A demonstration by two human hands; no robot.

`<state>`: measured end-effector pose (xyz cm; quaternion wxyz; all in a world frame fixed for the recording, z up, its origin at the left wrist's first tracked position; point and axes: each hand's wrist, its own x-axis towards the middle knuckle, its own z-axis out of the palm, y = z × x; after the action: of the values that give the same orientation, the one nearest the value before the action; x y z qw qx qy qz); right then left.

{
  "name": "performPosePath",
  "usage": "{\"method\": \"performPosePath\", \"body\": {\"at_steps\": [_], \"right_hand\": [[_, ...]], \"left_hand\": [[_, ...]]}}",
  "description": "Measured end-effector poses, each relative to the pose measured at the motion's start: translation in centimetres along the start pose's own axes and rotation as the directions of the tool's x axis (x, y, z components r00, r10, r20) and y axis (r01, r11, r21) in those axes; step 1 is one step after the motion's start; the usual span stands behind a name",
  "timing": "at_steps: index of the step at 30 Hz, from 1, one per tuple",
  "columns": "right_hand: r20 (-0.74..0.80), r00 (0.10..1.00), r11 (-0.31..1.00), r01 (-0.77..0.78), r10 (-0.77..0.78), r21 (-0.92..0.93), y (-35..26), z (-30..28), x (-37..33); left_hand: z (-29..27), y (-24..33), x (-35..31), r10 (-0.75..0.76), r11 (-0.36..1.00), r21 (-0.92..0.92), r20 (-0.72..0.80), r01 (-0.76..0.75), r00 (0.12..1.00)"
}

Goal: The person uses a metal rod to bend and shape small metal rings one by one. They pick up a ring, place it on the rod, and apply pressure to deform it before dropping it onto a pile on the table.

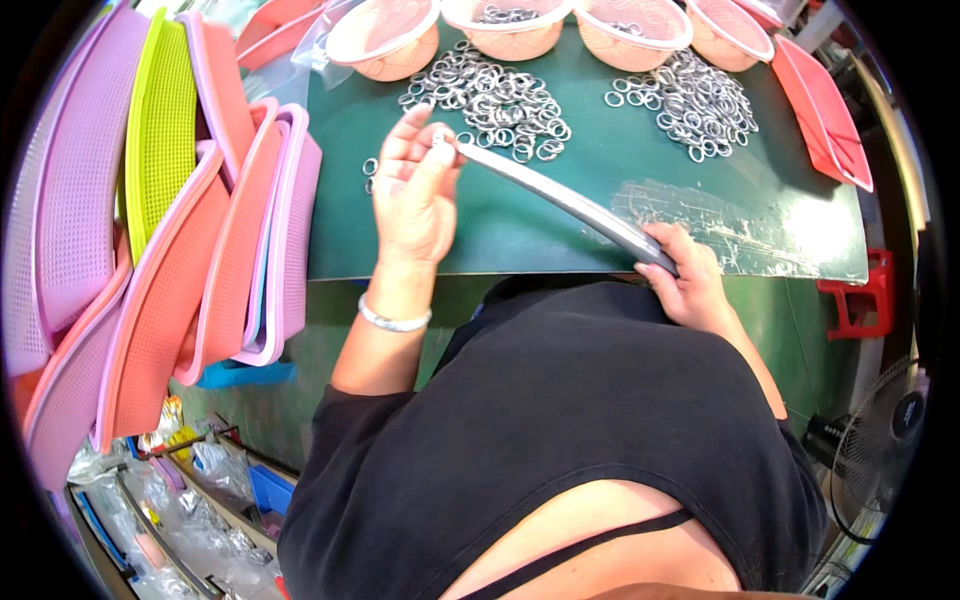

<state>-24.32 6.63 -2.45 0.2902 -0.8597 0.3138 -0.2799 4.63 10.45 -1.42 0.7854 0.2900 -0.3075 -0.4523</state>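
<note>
My right hand (pixel 693 278) grips the thick end of a long, tapered grey metal ring mandrel (pixel 560 196) at the table's near edge. Its thin end slants up and left toward my raised left hand (pixel 415 195). Between that hand's thumb and forefinger is a small silver ring (pixel 439 138), partly covered by the fingers. Another ring (pixel 465 138) shows at the mandrel's tip; whether it is around the tip or behind it I cannot tell. Beyond my left hand lies a pile of silver rings (pixel 500 105), with a second pile (pixel 700 105) farther right.
Several pink mesh baskets (pixel 395 55) line the back of the green table (pixel 520 235). Stacked purple, green and coral baskets (pixel 165 150) crowd the left side. A red tray (pixel 825 115) rests at the right edge, with a red stool (pixel 865 295) and a fan (pixel 880 430) below.
</note>
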Motion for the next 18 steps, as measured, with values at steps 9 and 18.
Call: {"method": "performPosePath", "body": {"at_steps": [9, 18], "right_hand": [[-0.005, 0.993, 0.990, -0.119, 0.120, 0.080, -0.6, -0.2, 0.1], [-0.038, 0.987, 0.984, -0.154, 0.157, 0.085, -0.3, -0.4, 0.0]], "left_hand": [[-4.5, 2.4, -2.0, 0.052, -0.023, 0.993, 0.117, -0.116, 0.992], [-6.7, 5.0, -1.7, 0.107, -0.242, 0.944, 0.256, -0.225, 0.961]]}}
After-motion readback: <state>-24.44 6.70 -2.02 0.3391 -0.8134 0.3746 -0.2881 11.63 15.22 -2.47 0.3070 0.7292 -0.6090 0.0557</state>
